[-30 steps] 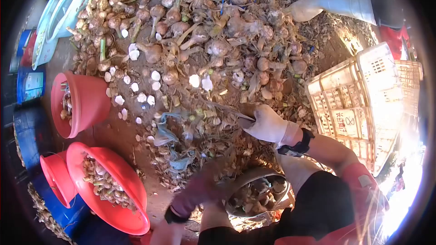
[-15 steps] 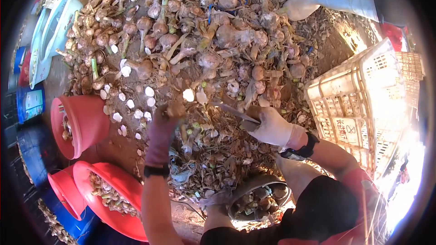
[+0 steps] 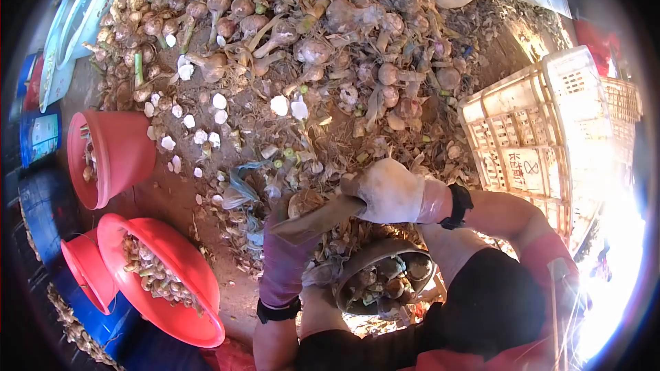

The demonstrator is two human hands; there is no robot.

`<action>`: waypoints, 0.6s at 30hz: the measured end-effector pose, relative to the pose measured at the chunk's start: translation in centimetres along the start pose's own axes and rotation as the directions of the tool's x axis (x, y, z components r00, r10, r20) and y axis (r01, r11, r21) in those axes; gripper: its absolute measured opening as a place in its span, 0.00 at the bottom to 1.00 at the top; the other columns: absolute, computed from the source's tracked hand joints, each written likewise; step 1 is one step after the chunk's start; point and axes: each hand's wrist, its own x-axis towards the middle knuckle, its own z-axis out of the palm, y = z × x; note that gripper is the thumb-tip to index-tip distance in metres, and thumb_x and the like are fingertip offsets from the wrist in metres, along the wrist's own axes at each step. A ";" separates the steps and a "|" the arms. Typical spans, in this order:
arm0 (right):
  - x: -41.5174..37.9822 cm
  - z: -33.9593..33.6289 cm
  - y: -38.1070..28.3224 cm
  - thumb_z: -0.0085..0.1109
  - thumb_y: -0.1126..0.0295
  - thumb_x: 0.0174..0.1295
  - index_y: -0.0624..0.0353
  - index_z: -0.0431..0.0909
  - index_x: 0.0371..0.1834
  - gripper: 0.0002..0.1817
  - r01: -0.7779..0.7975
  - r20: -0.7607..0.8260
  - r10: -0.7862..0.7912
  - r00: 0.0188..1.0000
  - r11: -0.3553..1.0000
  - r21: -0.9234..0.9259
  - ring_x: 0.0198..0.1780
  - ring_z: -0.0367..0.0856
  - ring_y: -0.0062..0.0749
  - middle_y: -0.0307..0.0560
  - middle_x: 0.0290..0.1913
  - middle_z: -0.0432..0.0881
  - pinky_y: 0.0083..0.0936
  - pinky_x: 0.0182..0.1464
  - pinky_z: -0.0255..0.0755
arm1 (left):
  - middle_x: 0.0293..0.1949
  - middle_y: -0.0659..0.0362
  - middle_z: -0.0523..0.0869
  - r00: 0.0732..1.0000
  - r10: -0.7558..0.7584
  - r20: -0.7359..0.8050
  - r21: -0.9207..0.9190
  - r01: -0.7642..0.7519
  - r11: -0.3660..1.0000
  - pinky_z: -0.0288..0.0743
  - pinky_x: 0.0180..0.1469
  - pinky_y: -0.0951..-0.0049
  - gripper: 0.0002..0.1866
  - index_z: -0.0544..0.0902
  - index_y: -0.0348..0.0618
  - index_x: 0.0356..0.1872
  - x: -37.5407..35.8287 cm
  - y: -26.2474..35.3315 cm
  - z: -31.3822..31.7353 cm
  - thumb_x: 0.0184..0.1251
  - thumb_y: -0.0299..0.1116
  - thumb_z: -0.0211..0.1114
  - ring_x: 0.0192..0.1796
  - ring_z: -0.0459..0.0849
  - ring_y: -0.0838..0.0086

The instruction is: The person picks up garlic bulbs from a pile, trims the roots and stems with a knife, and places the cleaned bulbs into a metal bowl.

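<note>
A farm-style produce work area is suggested by the bare earth floor [image 3: 180, 199], over which garlic-like bulbs [image 3: 313, 51] and dry husks [image 3: 357, 154] are strewn. Smaller produce is heaped in a red basin [image 3: 189, 261], and a slatted plastic crate [image 3: 515, 158] is lit by strong daylight.

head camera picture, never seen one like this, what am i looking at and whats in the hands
There is no machine here: a person works with two gloved hands, seen from a camera worn on their head. The right hand grips a flat blade. The left hand, partly behind it, holds a bulb. Ahead, garlic-like bulbs and dry scraps cover much of the ground. A dark bucket stands nearer, with a red basin at left and a pale crate at right.
</note>
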 end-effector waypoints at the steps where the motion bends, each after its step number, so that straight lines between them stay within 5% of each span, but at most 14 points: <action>1: 0.0 0.2 0.0 0.61 0.63 0.48 0.55 0.78 0.38 0.14 0.001 -0.015 -0.001 1.000 1.000 -0.028 0.28 0.81 0.50 0.52 0.22 0.80 0.43 0.30 0.74 | 0.37 0.58 0.85 0.997 -0.074 -0.011 0.041 0.075 0.996 0.77 0.35 0.76 0.22 0.74 0.35 0.54 -0.4 0.7 0.2 0.61 0.33 0.68 0.36 0.83 0.77; 3: -0.1 0.9 0.1 0.60 0.63 0.48 0.54 0.79 0.37 0.13 0.036 -0.050 -0.037 0.998 0.999 -0.018 0.27 0.81 0.49 0.51 0.21 0.79 0.43 0.30 0.74 | 0.36 0.58 0.85 0.990 -0.139 -0.039 0.073 0.141 0.987 0.77 0.34 0.77 0.20 0.76 0.35 0.52 -0.9 0.9 0.3 0.61 0.34 0.68 0.36 0.82 0.78; 6: -0.4 2.3 0.7 0.59 0.63 0.49 0.54 0.80 0.36 0.12 0.035 -0.054 -0.037 0.998 0.999 -0.038 0.26 0.80 0.49 0.51 0.21 0.79 0.42 0.30 0.74 | 0.42 0.55 0.85 0.953 -0.292 -0.080 -0.123 0.281 0.952 0.78 0.45 0.73 0.24 0.74 0.37 0.51 -3.1 0.7 0.3 0.54 0.30 0.73 0.43 0.84 0.71; 8: 0.0 3.3 4.6 0.59 0.63 0.50 0.57 0.80 0.35 0.12 -0.095 -0.083 0.094 0.992 0.995 -0.011 0.27 0.80 0.51 0.54 0.23 0.80 0.41 0.31 0.74 | 0.43 0.54 0.84 0.994 0.049 0.095 0.305 -0.076 0.949 0.78 0.46 0.71 0.26 0.74 0.37 0.51 -4.4 1.7 0.0 0.52 0.33 0.75 0.43 0.84 0.69; 9: -0.2 4.0 7.4 0.59 0.63 0.51 0.60 0.79 0.35 0.13 -0.216 -0.122 0.225 0.967 0.973 0.082 0.28 0.81 0.51 0.56 0.25 0.80 0.40 0.32 0.75 | 0.43 0.54 0.84 0.992 0.050 0.113 0.310 -0.083 0.947 0.78 0.46 0.71 0.26 0.74 0.37 0.51 -4.2 2.3 -0.4 0.52 0.33 0.75 0.43 0.84 0.69; 10: -0.1 4.0 6.9 0.60 0.64 0.53 0.60 0.80 0.39 0.14 -0.295 0.002 0.295 0.955 0.954 0.048 0.31 0.82 0.50 0.58 0.29 0.82 0.37 0.35 0.76 | 0.45 0.53 0.83 0.984 0.092 0.150 0.285 -0.133 0.949 0.78 0.47 0.70 0.27 0.74 0.36 0.52 -4.3 2.7 -0.4 0.52 0.34 0.74 0.45 0.84 0.69; 11: -1.1 1.0 4.1 0.61 0.66 0.54 0.60 0.80 0.43 0.14 -0.354 -0.138 0.400 0.906 0.894 0.274 0.33 0.83 0.48 0.58 0.32 0.83 0.35 0.36 0.76 | 0.46 0.52 0.83 0.973 0.136 0.185 0.259 -0.182 0.949 0.78 0.49 0.69 0.29 0.74 0.35 0.53 -4.4 2.9 -0.4 0.52 0.35 0.74 0.46 0.83 0.68; 12: -1.4 -0.8 1.7 0.61 0.67 0.54 0.60 0.80 0.43 0.14 -0.340 -0.105 0.378 0.920 0.901 0.270 0.34 0.83 0.47 0.58 0.32 0.83 0.34 0.36 0.76 | 0.51 0.50 0.80 0.949 0.287 0.133 0.263 -0.313 0.912 0.78 0.50 0.69 0.32 0.70 0.35 0.59 -3.5 2.4 -0.8 0.53 0.34 0.73 0.50 0.81 0.69; 13: -0.9 -1.8 0.5 0.61 0.68 0.55 0.60 0.80 0.43 0.13 -0.311 -0.083 0.340 0.937 0.917 0.249 0.34 0.83 0.46 0.58 0.32 0.83 0.34 0.37 0.76 | 0.46 0.56 0.81 0.966 0.257 -0.025 0.001 -0.257 0.966 0.77 0.47 0.71 0.27 0.71 0.36 0.60 -2.7 1.1 -0.3 0.61 0.35 0.64 0.46 0.81 0.71; 16: -1.7 0.7 -0.7 0.59 0.65 0.54 0.59 0.80 0.38 0.12 -0.180 -0.062 0.206 0.977 0.941 0.286 0.32 0.81 0.51 0.57 0.29 0.81 0.39 0.35 0.76 | 0.48 0.57 0.79 0.960 0.118 -0.253 0.100 -0.096 0.990 0.76 0.51 0.70 0.30 0.68 0.38 0.64 -1.7 -1.2 -1.2 0.62 0.38 0.66 0.48 0.80 0.70; 17: -1.8 0.4 -1.6 0.58 0.62 0.53 0.59 0.79 0.34 0.12 -0.112 -0.031 0.134 0.990 0.918 0.380 0.31 0.80 0.56 0.57 0.27 0.80 0.43 0.34 0.76 | 0.47 0.58 0.79 0.969 0.128 -0.211 -0.311 -0.191 0.931 0.76 0.53 0.68 0.30 0.69 0.39 0.63 -0.9 -0.5 -1.0 0.62 0.41 0.66 0.48 0.79 0.71; 18: -2.3 1.4 -2.1 0.58 0.62 0.53 0.57 0.80 0.35 0.12 -0.013 -0.038 0.028 0.999 0.936 0.351 0.31 0.80 0.55 0.57 0.27 0.80 0.42 0.34 0.75 | 0.46 0.59 0.78 0.974 0.151 -0.170 -0.673 -0.227 0.705 0.75 0.55 0.66 0.30 0.70 0.41 0.62 -0.5 -0.1 -0.8 0.63 0.45 0.67 0.47 0.79 0.71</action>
